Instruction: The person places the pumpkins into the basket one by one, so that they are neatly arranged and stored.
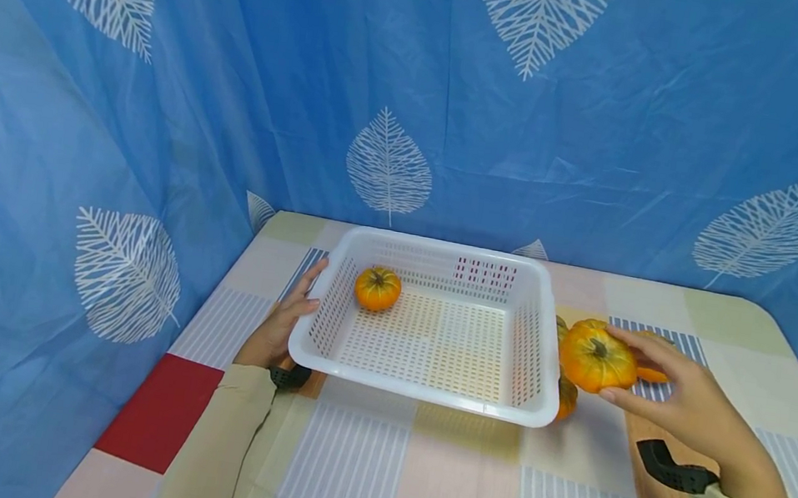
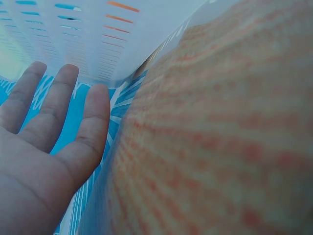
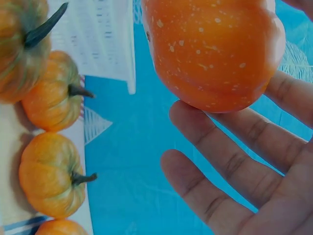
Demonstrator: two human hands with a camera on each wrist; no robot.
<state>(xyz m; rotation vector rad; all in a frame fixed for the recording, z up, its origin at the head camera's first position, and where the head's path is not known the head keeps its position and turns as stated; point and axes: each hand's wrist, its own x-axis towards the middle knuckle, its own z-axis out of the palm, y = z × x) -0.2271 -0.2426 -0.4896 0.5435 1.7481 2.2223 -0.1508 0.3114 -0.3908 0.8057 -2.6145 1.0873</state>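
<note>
My right hand (image 1: 686, 392) pinches an orange pumpkin (image 1: 597, 357) between thumb and fingers, just right of a white plastic basket (image 1: 421, 395). In the right wrist view, the smooth, speckled side of the held pumpkin (image 3: 215, 58) faces the camera, with the fingers (image 3: 215, 132) at its lower edge. My left hand (image 1: 282, 319) rests at the basket's left side, thumb by the rim. Its fingers (image 2: 49, 115) are extended beside the slotted wall in the left wrist view. One small pumpkin (image 1: 378, 289) sits inside the basket, toward the left.
Several more pumpkins with dark stems lie right of the basket, among them one pumpkin (image 1: 566, 397) by its right wall and another pumpkin (image 3: 52, 175) in a row. A patchwork tablecloth (image 1: 459, 484) covers the table. Blue curtains (image 1: 303, 60) with white leaves hang behind and at the left.
</note>
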